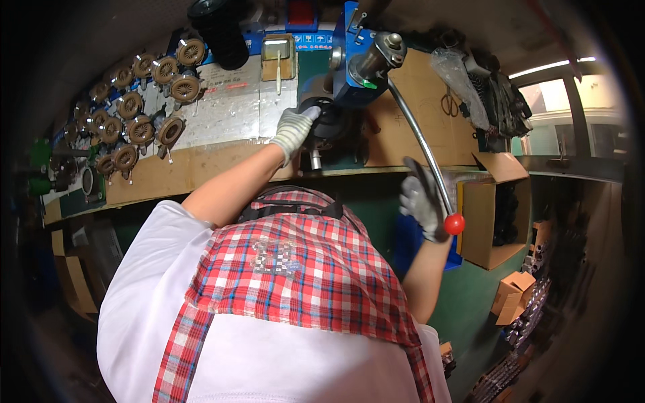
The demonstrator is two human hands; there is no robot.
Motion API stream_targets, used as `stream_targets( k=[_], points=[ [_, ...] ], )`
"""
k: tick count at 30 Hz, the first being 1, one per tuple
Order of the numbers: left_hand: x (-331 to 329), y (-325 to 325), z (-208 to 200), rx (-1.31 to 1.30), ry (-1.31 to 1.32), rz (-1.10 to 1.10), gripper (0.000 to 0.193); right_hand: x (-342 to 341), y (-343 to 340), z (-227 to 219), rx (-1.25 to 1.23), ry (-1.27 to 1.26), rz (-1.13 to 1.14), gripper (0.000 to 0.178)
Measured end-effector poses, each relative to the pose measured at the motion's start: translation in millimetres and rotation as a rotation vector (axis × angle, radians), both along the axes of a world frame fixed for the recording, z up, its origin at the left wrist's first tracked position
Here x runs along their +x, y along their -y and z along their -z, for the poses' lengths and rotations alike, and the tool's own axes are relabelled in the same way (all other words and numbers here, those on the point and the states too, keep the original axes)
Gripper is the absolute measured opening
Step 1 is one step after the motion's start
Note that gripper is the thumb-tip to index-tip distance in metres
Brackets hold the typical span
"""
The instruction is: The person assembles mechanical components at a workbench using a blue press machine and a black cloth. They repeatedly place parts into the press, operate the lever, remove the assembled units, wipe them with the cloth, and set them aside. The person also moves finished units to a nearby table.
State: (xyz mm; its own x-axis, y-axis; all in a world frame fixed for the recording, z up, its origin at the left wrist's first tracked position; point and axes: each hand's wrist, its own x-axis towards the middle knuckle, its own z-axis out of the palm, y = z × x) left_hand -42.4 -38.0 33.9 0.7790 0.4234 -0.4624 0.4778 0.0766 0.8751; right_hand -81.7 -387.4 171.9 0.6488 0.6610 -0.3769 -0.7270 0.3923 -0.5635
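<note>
Touching dark part (330, 125), left hand (294, 132), grip unclear, right hand (423, 203) spread beside lever (422, 143), printed blue strip (314, 39) behind

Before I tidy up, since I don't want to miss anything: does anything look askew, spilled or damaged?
I see no clear spill or damage. The small carton at lower right looks askew, tilted with its flaps splayed. Scissors lie loose on the cardboard, right of the blue press.

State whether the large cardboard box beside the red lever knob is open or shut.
Open: the cardboard box has a flap sticking outward, and dark things show inside.
</note>
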Motion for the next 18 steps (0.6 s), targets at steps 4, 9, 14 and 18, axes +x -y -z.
stream_targets(
  k=[4, 9, 14, 18],
  points=[
    [-51.5, -41.0, -24.1, -0.005, 0.063, 0.055, 0.078, -6.6, -121.7, 52.2, -0.499, 0.16, -0.107, 0.09],
    [-88.8, -77.1, -89.1, 0.285, 0.358, 0.225, 0.06, 15.9, -245.5, 45.2, -0.455, 0.421, -0.133, 0.071],
    [-110.5, -159.8, -96.7, 0.519, 0.639, 0.383, 0.048, 11.8, -291.2, 24.5, -0.487, 0.904, -0.046, 0.079],
    [-118.5, -211.0, -156.2, -0.015, 0.036, 0.428, 0.059, 0.4, -307.0, -7.3, -0.761, 1.35, 0.019, 0.08]
  ],
)
